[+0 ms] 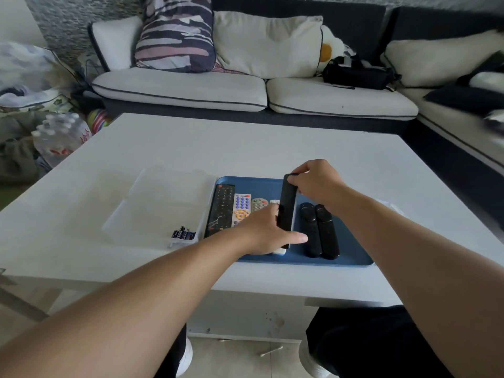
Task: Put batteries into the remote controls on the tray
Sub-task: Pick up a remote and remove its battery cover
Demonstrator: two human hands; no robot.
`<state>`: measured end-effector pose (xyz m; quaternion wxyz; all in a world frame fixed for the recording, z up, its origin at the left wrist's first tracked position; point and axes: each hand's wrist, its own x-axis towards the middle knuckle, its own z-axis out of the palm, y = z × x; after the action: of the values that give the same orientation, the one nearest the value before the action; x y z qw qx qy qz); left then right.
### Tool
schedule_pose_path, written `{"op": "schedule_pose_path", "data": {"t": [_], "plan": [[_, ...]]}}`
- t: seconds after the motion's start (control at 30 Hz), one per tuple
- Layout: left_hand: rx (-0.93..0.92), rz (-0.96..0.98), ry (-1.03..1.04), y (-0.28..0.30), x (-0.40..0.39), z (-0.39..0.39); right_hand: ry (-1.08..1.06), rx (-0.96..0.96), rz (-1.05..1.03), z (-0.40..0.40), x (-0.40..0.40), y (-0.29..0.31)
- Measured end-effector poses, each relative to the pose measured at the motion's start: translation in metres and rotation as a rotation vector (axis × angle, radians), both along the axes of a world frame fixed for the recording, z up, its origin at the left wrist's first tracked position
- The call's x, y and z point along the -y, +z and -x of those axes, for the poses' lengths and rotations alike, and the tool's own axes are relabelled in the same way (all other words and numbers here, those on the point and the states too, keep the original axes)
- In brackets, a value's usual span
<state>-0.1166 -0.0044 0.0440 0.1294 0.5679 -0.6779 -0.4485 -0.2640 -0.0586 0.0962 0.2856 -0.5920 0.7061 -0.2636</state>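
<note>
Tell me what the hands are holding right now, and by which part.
Both hold one slim black remote over the blue tray: the right hand pinches its far end, the left hand grips its near half.

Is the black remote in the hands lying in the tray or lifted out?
Lifted. Both hands hold the black remote tilted above the blue tray: right hand at its far end, left hand at its near end.
</note>
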Motion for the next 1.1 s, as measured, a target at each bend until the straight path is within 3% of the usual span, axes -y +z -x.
{"op": "schedule_pose_path", "data": {"t": [0.07, 0.17, 0.3, 0.37, 0.43, 0.53, 0.63, 0.8, 1.1], "plan": [[-0.111, 0.041, 0.115, 0.004, -0.001, 0.0, -0.001, -0.001, 0.083, -0.008, -0.007, 0.005], [-0.137, 0.106, 0.24, 0.008, 0.001, -0.002, 0.02, -0.064, 0.212, -0.023, -0.018, 0.012], [-0.301, 0.081, 0.384, 0.009, 0.012, -0.01, 0.108, -0.038, 0.276, -0.032, -0.024, 0.014], [-0.481, 0.043, 0.456, 0.011, 0.018, -0.015, 0.118, -0.051, 0.29, -0.028, -0.022, 0.01], [-0.704, 0.021, 0.512, 0.019, 0.02, -0.019, 0.107, -0.045, 0.244, -0.022, -0.021, 0.006], [-0.837, 0.085, 0.617, 0.028, 0.02, -0.028, 0.072, 0.098, 0.027, -0.018, -0.022, -0.003], [-0.887, 0.137, 0.696, 0.03, 0.023, -0.038, 0.101, 0.413, -0.203, -0.018, -0.025, -0.006], [-0.93, 0.126, 0.659, 0.032, 0.021, -0.042, 0.143, 0.803, -0.248, -0.021, -0.028, -0.002], [-0.976, 0.092, 0.635, 0.037, 0.022, -0.048, 0.123, 0.791, -0.121, -0.029, -0.023, -0.003]]}}
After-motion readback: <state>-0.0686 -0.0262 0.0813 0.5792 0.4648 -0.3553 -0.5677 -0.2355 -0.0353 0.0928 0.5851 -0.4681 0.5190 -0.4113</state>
